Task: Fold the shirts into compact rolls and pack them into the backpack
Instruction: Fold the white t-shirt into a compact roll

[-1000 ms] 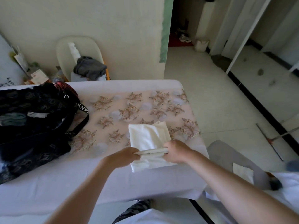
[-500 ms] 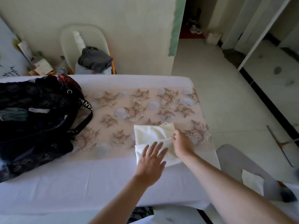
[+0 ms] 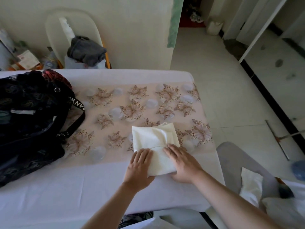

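Head view, looking down over the table [image 3: 66,187], and both hands are flat on the work. The white shirt [image 3: 154,138] sits just right of centre in the frame, folded into a compact rectangle. Its far half lies on the floral runner [image 3: 132,109] and its near, doubled-over edge reaches onto the plain tablecloth.

The left hand [image 3: 139,166] lies palm down on the near left corner of the shirt, fingers straight and together, gripping nothing. The right hand [image 3: 183,164] mirrors it on the near right side, fingers stretched out across the fold line and pressing the cloth flat, with no pinch and no curl. A strip of shirt shows between the two hands.

Over at the left edge of the frame the black backpack [image 3: 33,121] lies on the table, well apart from the shirt, one strap looping out onto the runner. In the upper left, behind the table, a pale chair [image 3: 54,30] carries a bundled grey garment [image 3: 85,50]. At lower right, a grey seat [image 3: 234,159] holds another white cloth [image 3: 250,184].
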`<state>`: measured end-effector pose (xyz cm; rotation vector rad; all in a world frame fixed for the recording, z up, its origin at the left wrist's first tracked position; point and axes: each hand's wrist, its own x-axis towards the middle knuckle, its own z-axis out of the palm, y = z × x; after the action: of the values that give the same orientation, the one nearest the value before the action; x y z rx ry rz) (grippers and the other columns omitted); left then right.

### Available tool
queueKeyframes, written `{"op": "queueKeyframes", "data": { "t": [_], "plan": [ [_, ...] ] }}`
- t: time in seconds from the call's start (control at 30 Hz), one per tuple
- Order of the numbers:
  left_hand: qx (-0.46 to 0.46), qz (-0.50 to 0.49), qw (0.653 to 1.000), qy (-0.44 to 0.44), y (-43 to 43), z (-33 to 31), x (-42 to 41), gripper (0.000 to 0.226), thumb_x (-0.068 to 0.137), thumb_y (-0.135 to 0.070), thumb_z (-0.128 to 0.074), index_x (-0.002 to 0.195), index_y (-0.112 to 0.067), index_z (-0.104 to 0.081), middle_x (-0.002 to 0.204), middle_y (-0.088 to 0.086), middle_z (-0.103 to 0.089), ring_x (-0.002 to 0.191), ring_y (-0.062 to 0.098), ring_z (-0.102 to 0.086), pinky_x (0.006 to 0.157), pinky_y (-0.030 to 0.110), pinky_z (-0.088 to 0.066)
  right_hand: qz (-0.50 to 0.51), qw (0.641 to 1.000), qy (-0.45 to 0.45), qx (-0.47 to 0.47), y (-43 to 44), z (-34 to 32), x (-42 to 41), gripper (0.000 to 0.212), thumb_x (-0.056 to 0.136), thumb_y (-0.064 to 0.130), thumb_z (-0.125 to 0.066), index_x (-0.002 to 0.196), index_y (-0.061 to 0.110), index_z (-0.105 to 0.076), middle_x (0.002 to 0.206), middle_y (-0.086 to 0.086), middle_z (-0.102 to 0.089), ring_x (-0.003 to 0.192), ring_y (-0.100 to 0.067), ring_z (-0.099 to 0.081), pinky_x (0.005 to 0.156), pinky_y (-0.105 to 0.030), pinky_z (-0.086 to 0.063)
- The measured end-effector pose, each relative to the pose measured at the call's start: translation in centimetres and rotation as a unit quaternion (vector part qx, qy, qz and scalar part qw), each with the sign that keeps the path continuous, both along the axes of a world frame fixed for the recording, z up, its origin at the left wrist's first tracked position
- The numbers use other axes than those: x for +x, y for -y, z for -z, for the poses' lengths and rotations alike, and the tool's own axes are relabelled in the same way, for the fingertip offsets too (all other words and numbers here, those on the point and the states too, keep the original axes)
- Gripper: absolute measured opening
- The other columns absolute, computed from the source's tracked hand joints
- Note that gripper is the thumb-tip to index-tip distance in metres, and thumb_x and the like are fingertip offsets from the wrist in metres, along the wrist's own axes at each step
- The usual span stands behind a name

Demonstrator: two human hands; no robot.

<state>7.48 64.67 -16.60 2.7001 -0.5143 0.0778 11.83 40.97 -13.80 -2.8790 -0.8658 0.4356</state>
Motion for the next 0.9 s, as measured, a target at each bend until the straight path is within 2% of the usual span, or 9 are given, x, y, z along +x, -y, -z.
{"op": "queueKeyframes", "data": {
  "t": [0.1, 0.17, 0.3, 0.4, 0.5, 0.6, 0.7, 0.8, 0.9],
  "plan": [
    [0.033, -0.003, 0.999, -0.017, -0.1, -1.0, -0.1, 0.076, 0.06, -0.037, -0.065, 0.13, -0.01, -0.056, 0.118, 0.005, -0.053, 0.108, 0.028, -0.056, 0.101, 0.044, -0.045, 0.005, 1.0, -0.03, -0.004, -0.7, -0.8, 0.5, 0.092, 0.081, 0.025, -0.062, 0.159, 0.015, -0.013, 0.166, -0.004, -0.014, 0.152, -0.017, -0.016, 0.12, -0.024, -0.006],
    [0.049, -0.015, 0.997, -0.058, -0.2, -2.0, 0.0, 0.07, 0.061, -0.036, -0.063, 0.127, -0.016, -0.057, 0.11, 0.002, -0.053, 0.101, 0.026, -0.056, 0.092, 0.041, -0.051, 0.027, 0.998, -0.05, 0.018, -1.0, -1.5, 0.5, 0.086, 0.08, 0.017, -0.06, 0.157, 0.016, -0.021, 0.163, -0.003, -0.025, 0.148, -0.018, -0.028, 0.119, -0.024, -0.019],
    [0.023, -0.061, 0.976, -0.207, -0.9, -5.3, 0.6, 0.056, 0.07, -0.037, -0.056, 0.126, -0.03, -0.06, 0.109, -0.006, -0.057, 0.104, 0.018, -0.056, 0.079, 0.032, -0.052, 0.079, 0.991, -0.101, 0.038, -1.0, -3.8, 1.0, 0.063, 0.073, 0.026, -0.063, 0.134, 0.027, -0.049, 0.125, 0.001, -0.064, 0.111, -0.024, -0.061, 0.088, -0.028, -0.048],
    [-0.059, -0.089, 0.95, -0.292, -2.7, -8.0, 1.7, 0.033, 0.073, -0.037, -0.061, 0.104, -0.037, -0.07, 0.086, -0.011, -0.066, 0.079, 0.011, -0.061, 0.064, 0.021, -0.048, 0.123, 0.969, -0.186, 0.107, -0.4, -4.7, 2.1, 0.051, 0.068, 0.03, -0.07, 0.119, 0.029, -0.06, 0.114, 0.006, -0.063, 0.105, -0.017, -0.06, 0.084, -0.023, -0.046],
    [-0.117, -0.13, 0.938, -0.299, -4.0, -9.1, 2.8, 0.02, 0.083, -0.035, -0.068, 0.102, -0.034, -0.071, 0.079, -0.009, -0.068, 0.07, 0.01, -0.061, 0.053, 0.013, -0.04, 0.215, 0.93, -0.224, 0.196, 0.0, -5.4, 2.8, 0.055, 0.067, 0.033, -0.076, 0.119, 0.036, -0.058, 0.115, 0.012, -0.059, 0.106, -0.01, -0.057, 0.083, -0.021, -0.042],
    [-0.12, -0.209, 0.956, -0.169, -3.9, -8.8, 4.2, 0.034, 0.086, -0.029, -0.07, 0.12, -0.024, -0.064, 0.103, 0.001, -0.069, 0.09, 0.018, -0.061, 0.074, 0.023, -0.048, 0.306, 0.901, -0.179, 0.251, -0.6, -5.2, 3.8, 0.062, 0.068, 0.047, -0.074, 0.126, 0.041, -0.051, 0.117, 0.009, -0.059, 0.104, -0.013, -0.058, 0.09, -0.03, -0.049],
    [-0.019, -0.143, 0.989, 0.014, -1.6, -7.3, 5.1, 0.052, 0.082, -0.01, -0.067, 0.132, -0.016, -0.055, 0.137, 0.007, -0.054, 0.127, 0.029, -0.047, 0.105, 0.046, -0.041, 0.355, 0.904, -0.109, 0.21, -1.8, -4.1, 4.8, 0.065, 0.084, 0.05, -0.067, 0.14, 0.029, -0.042, 0.129, -0.002, -0.051, 0.116, -0.024, -0.055, 0.097, -0.039, -0.047],
    [0.053, -0.019, 0.998, 0.004, 1.1, -5.9, 5.5, 0.052, 0.091, -0.028, -0.05, 0.142, -0.023, -0.048, 0.153, 0.004, -0.041, 0.143, 0.027, -0.034, 0.117, 0.049, -0.027, 0.296, 0.948, 0.02, 0.112, -2.9, -3.1, 5.4, 0.055, 0.093, 0.027, -0.058, 0.144, 0.018, -0.04, 0.142, -0.011, -0.042, 0.128, -0.034, -0.046, 0.104, -0.044, -0.04],
    [0.114, -0.008, 0.991, -0.063, 1.7, -3.8, 6.1, 0.062, 0.096, -0.049, -0.034, 0.154, -0.031, -0.027, 0.163, 0.002, -0.02, 0.15, 0.028, -0.016, 0.12, 0.055, -0.013, 0.158, 0.98, 0.058, 0.104, -3.9, -3.0, 6.1, 0.064, 0.089, 0.009, -0.052, 0.151, 0.015, -0.038, 0.156, -0.012, -0.034, 0.142, -0.032, -0.035, 0.113, -0.043, -0.03]
  ]
}}
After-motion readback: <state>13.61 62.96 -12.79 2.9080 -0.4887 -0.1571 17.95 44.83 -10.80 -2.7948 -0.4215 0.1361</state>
